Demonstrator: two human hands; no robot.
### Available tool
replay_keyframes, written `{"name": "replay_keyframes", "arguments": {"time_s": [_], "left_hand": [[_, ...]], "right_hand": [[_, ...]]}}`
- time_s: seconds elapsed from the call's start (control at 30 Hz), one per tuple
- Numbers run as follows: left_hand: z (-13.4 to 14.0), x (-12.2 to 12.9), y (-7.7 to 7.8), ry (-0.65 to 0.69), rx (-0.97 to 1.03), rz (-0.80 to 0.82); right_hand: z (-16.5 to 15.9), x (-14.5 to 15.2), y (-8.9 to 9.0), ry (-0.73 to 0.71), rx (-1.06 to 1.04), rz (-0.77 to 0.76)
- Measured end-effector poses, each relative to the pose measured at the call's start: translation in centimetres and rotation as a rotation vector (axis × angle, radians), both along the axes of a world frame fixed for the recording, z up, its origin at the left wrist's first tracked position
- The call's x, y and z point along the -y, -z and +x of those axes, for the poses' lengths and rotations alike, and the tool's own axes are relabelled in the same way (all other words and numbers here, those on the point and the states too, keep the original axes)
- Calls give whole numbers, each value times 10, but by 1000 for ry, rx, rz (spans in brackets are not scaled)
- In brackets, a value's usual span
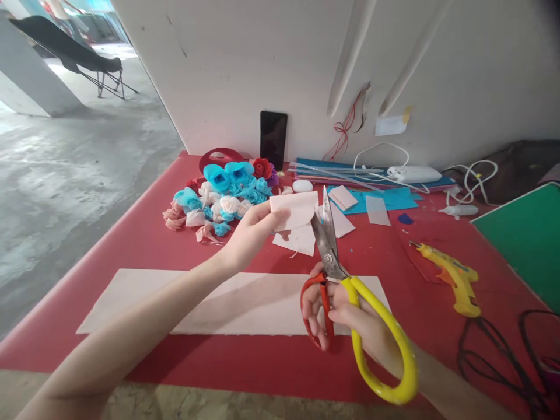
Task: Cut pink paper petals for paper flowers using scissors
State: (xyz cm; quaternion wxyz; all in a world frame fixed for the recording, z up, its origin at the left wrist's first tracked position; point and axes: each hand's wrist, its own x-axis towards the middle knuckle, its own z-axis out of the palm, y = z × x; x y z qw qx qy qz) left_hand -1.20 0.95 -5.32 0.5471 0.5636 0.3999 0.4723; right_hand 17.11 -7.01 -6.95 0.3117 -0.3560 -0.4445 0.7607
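"If the taped slip [389, 126] bears lettering, I can't make it out. What are the fingers gripping?"

"One pale paper piece [300, 205], lower right corner rounded, pinched by the left hand [256, 233] above the red table [184, 364]. The right hand [361, 321] grips one pair of scissors [330, 262], blades parted at the paper's right edge."

"Tools nearby?"

"One yellow glue gun [455, 277], one smartphone [273, 139]."

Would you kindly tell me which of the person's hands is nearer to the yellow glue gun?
Right: the right hand, holding the scissors, is left of the glue gun; the left hand, pinching a pale paper piece, is farther left.
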Motion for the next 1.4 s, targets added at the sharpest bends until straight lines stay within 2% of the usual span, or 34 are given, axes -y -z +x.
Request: {"name": "replay_keyframes", "arguments": {"time_s": [0.1,0.17,0.27,0.33,0.4,0.47,0.57,0.67,0.73,0.8,0.87,0.93,0.97,1.07,1.1,1.13,1.23,1.4], "left_hand": [[-3,-1,-3,-120,-253,162],[-3,1,-4,-195,-538,424],[-3,6,-2,-203,-872,878],[-2,9,1,-168,-944,1045],[-1,11,2,-174,-953,1095],[-1,11,0,-181,-916,1028],[0,9,-7,-163,-774,702],[-2,6,-14,-140,-539,329],[-4,2,-16,-110,-363,155],[-6,-1,-16,-80,-227,56],[-7,-2,-16,-70,-209,53],[-6,0,-15,-86,-339,176],[-5,2,-14,-102,-447,299],[1,12,-10,-149,-835,868],[4,16,-8,-155,-964,1064],[6,20,-5,-143,-1073,1193],[14,29,1,-66,-1214,1324],[19,33,10,2,-1201,1403]], "right_hand": [[-1,2,-9,38,43,-7],[-1,1,-14,103,76,15],[0,-3,-14,176,95,13],[1,-6,-10,123,64,-29],[1,-8,-6,114,12,-45],[0,-8,-5,178,-30,-40],[1,-7,-6,264,-46,-58],[6,-9,-9,173,-38,-142],[9,-12,-9,98,-41,-194],[10,-15,-10,122,-45,-203],[9,-17,-11,219,-51,-174],[8,-21,-12,349,-56,-129],[8,-22,-12,415,-59,-105],[8,-26,-14,541,-48,-38],[8,-27,-15,544,-29,-15],[8,-27,-15,535,-3,10],[5,-26,-14,471,85,43],[1,-26,-8,430,179,19]]}}
